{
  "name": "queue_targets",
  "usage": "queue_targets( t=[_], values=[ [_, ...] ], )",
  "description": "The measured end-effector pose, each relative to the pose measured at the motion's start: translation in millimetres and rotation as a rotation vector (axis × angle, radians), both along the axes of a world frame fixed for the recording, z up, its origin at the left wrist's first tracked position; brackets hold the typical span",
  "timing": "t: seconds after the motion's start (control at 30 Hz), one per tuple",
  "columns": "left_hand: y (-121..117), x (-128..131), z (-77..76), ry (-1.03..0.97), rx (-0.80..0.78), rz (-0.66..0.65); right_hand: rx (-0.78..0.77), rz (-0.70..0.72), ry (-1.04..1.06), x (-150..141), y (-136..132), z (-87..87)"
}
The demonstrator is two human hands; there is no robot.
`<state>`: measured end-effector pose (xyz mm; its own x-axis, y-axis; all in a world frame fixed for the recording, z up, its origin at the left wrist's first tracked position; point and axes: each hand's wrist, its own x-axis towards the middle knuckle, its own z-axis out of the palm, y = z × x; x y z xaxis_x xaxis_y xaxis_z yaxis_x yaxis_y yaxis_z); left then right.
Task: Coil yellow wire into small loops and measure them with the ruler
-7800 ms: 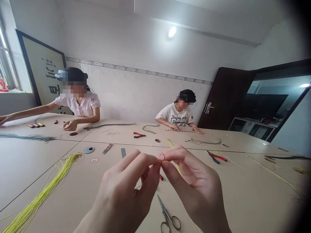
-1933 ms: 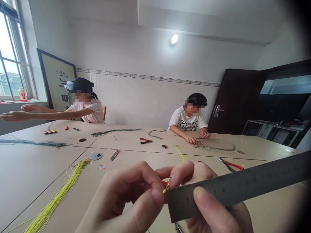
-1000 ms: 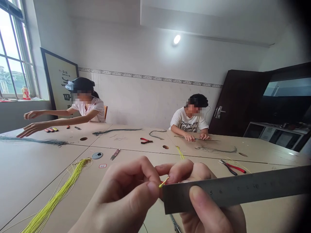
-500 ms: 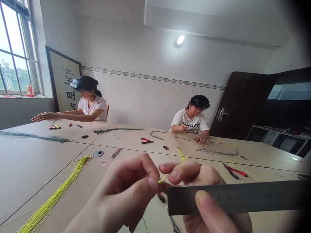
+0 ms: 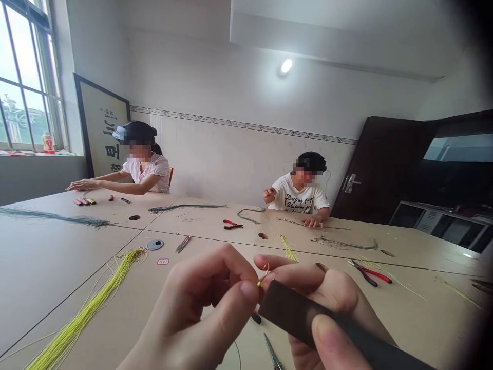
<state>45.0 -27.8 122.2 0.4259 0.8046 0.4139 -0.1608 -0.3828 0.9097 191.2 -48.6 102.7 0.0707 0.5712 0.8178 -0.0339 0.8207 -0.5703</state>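
My left hand [image 5: 204, 313] is closed, with thumb and forefinger pinching a thin yellow cord [image 5: 265, 269] at a small knot. Above the knot, the cord bends into a little loop against the fingertips of my right hand [image 5: 339, 293]. That same hand is closed on a metal ruler [image 5: 289, 308], the thumb pressed on its face. The ruler slants down to the right, its near end beside the knot. Whether the right fingertips also grip the cord, I cannot tell.
A yellow cord bundle [image 5: 96, 293] lies at left, near thread snips [image 5: 183, 244] and a grey round cover [image 5: 155, 244]. Scissors [image 5: 272, 351] lie below my hands, red-handled pliers [image 5: 372, 272] at right. Two co-workers sit across the table, a dark cord bundle [image 5: 188, 206] before them.
The ruler has tilted from nearly level to slanting down rightward. The cord end between my fingers now curves up into a loop. The right-hand co-worker has raised one hand.
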Motion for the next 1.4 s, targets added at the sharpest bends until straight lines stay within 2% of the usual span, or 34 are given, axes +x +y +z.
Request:
queue_targets(
  t=[0.27,0.4,0.5,0.6,0.73,0.8,0.9,0.97,1.07,1.13,1.2,1.3,1.4],
  values=[
    [-3,6,3.5,0.029,0.146,0.185,-0.032,0.083,-0.058,6,3,-0.3],
    [-2,9,3.2,-0.001,0.152,0.199,-0.038,0.145,-0.104,17,2,2.0],
    [1,11,2.3,-0.104,0.113,0.195,-0.106,0.112,-0.129,26,6,6.6],
    [4,11,3.6,-0.177,0.049,0.159,-0.252,0.075,-0.249,32,10,11.0],
    [8,6,7.0,-0.085,-0.024,0.093,-0.46,0.059,-0.51,32,11,13.4],
    [10,3,6.7,-0.044,-0.047,0.042,-0.482,0.064,-0.592,30,9,11.6],
    [14,3,1.8,-0.068,-0.103,-0.094,-0.492,0.027,-0.591,25,8,5.6],
    [17,7,-3.4,-0.153,-0.136,-0.154,-0.514,0.019,-0.6,21,10,2.7],
    [21,18,-9.3,-0.358,-0.23,-0.149,-0.547,0.04,-0.714,15,17,5.1],
    [21,23,-10.3,-0.424,-0.282,-0.129,-0.528,-0.017,-0.804,12,21,10.3],
    [20,26,-9.6,-0.414,-0.235,-0.048,-0.466,-0.189,-0.799,9,22,14.8],
    [16,24,-7.6,-0.348,-0.071,0.16,-0.275,-0.455,-0.531,6,17,15.8],
    [12,23,-6.1,-0.249,0.007,0.275,0.001,-0.517,-0.217,1,10,12.4]
  ],
)
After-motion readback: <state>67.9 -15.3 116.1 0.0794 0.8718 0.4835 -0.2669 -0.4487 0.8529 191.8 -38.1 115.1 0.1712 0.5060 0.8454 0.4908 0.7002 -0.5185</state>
